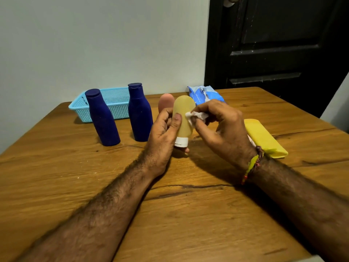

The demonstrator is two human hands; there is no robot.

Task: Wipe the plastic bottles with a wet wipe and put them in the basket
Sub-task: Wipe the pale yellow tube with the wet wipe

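Note:
My left hand (pixel 164 133) grips a yellow tube-shaped bottle (pixel 184 118), held with its white cap down just above the wooden table (pixel 170 214). My right hand (pixel 222 127) pinches a crumpled white wet wipe (pixel 196 116) against the bottle's right side. A pink bottle (pixel 165 102) stands right behind it, partly hidden. Two dark blue bottles stand upright to the left, one (pixel 103 118) further left and one (pixel 140 112) nearer my left hand. The light blue mesh basket (pixel 115 103) sits behind them against the wall.
A blue and white pack of wet wipes (pixel 204 95) lies at the back of the table behind my right hand. A folded yellow cloth (pixel 264 138) lies to the right. A dark door (pixel 273 44) stands beyond the table.

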